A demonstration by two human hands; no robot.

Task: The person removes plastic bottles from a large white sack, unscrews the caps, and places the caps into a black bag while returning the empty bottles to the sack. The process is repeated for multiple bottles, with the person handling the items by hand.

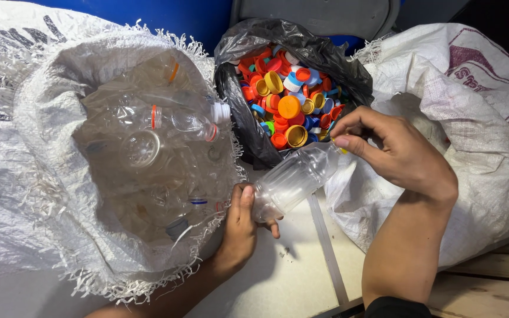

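Observation:
My left hand [244, 222] grips the base end of a clear plastic bottle [293, 179] that lies tilted, neck pointing up to the right. My right hand [391, 148] pinches the bottle's neck end, where a bit of yellow shows under the fingertips; the cap itself is hidden. Just behind the bottle stands a black plastic bag [240, 109] filled with several loose bottle caps [288, 106] in orange, red, yellow, blue and white.
On the left, a white woven sack [48, 176] with a frayed rim lies open and holds several clear empty bottles [166, 141]. Another white woven sack [472, 118] sits at the right. Below is a pale tabletop [301, 265] with a wooden edge at the lower right.

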